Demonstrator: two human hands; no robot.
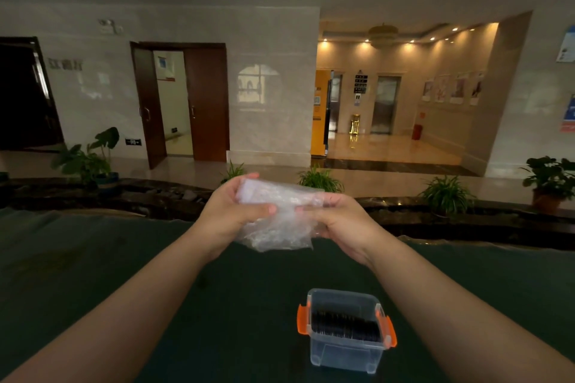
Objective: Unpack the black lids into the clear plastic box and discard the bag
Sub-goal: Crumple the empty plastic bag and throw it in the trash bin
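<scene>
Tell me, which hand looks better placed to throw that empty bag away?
Probably the left hand: it wraps more of the crumpled bag, while the right hand only pinches an edge. The lids already sit in the box.

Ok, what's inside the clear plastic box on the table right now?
The clear plastic box holds a row of black lids standing on edge. How many there are, and whether anything lies under them, cannot be seen.
</scene>
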